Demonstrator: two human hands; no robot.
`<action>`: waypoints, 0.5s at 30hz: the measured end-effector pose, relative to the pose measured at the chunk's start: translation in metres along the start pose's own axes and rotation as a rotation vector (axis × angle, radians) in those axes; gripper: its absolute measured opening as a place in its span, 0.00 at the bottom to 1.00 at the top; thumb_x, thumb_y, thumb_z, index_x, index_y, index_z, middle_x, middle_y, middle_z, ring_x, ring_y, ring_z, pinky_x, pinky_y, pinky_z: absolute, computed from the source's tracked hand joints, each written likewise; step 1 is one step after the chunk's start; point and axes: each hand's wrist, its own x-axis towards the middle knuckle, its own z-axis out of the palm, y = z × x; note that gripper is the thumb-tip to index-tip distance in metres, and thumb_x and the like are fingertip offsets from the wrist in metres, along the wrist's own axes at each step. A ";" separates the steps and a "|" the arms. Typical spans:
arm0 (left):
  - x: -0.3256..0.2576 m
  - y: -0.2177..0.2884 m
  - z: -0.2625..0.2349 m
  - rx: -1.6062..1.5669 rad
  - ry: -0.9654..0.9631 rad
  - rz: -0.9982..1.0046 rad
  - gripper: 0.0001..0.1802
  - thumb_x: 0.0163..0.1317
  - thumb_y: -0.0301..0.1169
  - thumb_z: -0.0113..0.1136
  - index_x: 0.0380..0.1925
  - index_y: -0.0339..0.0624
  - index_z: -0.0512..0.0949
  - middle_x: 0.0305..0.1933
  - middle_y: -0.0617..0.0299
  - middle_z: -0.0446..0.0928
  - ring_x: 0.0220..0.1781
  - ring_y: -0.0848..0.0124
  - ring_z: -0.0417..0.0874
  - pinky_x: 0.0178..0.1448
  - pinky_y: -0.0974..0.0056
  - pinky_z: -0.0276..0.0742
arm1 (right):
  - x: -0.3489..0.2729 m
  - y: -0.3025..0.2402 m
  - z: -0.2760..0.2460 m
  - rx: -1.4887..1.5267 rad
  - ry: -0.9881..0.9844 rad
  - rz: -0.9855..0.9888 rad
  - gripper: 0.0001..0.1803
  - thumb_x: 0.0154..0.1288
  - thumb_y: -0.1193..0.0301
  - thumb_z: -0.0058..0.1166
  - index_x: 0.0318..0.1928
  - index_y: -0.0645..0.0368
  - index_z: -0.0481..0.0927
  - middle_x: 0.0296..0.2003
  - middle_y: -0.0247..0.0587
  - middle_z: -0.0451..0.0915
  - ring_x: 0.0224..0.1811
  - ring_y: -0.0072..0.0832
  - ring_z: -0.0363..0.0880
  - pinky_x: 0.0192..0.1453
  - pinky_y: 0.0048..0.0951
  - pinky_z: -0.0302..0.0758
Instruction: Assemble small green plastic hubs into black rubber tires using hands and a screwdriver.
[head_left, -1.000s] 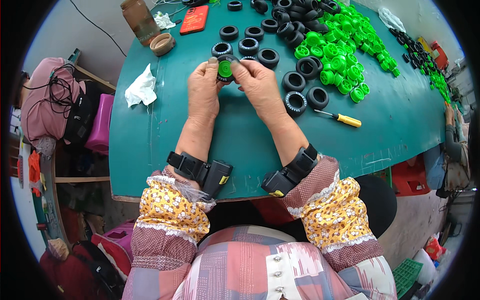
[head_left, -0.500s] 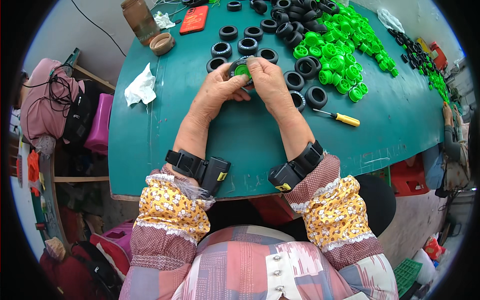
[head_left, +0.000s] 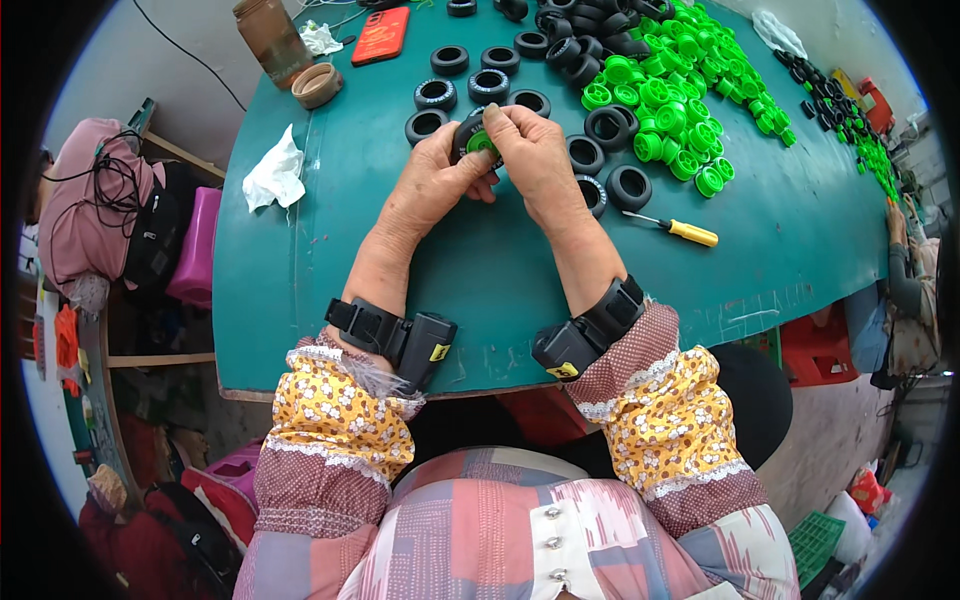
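Between both hands is a small black toy tyre [head_left: 467, 133] with a green wheel hub [head_left: 482, 142] inside its ring. My left hand [head_left: 437, 178] grips it from the left, its thumb pressed on the green hub. My right hand [head_left: 527, 155] pinches the tyre's right upper edge, fingers closed. How deep the hub sits is partly hidden by the fingers. Loose black tyres [head_left: 435, 95] lie just beyond my hands, and others [head_left: 629, 188] rest to the right. A screwdriver [head_left: 690, 233] with a yellow handle lies right of them.
A heap of green hubs [head_left: 670, 105] and piled black tyres [head_left: 590, 30] cover the far right of the green table [head_left: 480, 290]. At the far left stand a brown bottle [head_left: 270, 40], its lid [head_left: 317, 85], a red phone [head_left: 381, 36] and crumpled tissue [head_left: 275, 172]. Another person's hand [head_left: 896, 225] shows far right.
Both hands keep hold of the tyre and hub, and the tyre is tilted a little differently. The whole view has shifted slightly; the things on the table look unmoved.
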 end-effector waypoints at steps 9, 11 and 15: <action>-0.001 -0.002 -0.007 -0.394 0.159 -0.012 0.16 0.58 0.37 0.55 0.39 0.35 0.70 0.26 0.56 0.76 0.22 0.71 0.79 0.27 0.72 0.76 | 0.000 -0.005 -0.001 0.392 -0.134 0.177 0.14 0.61 0.66 0.49 0.42 0.62 0.75 0.32 0.31 0.75 0.29 0.15 0.69 0.32 0.18 0.68; -0.001 -0.003 -0.010 -0.373 0.156 -0.048 0.17 0.59 0.39 0.53 0.38 0.35 0.71 0.26 0.55 0.77 0.22 0.70 0.79 0.27 0.72 0.76 | -0.006 -0.007 0.003 0.233 -0.181 0.182 0.15 0.62 0.66 0.48 0.44 0.62 0.75 0.31 0.31 0.75 0.30 0.15 0.69 0.34 0.19 0.68; 0.000 0.000 -0.008 -0.544 0.138 -0.080 0.17 0.61 0.41 0.50 0.36 0.36 0.72 0.27 0.55 0.77 0.23 0.71 0.79 0.27 0.72 0.76 | -0.006 -0.009 0.001 0.207 -0.144 0.181 0.15 0.61 0.66 0.48 0.45 0.62 0.75 0.31 0.31 0.75 0.31 0.16 0.70 0.33 0.20 0.67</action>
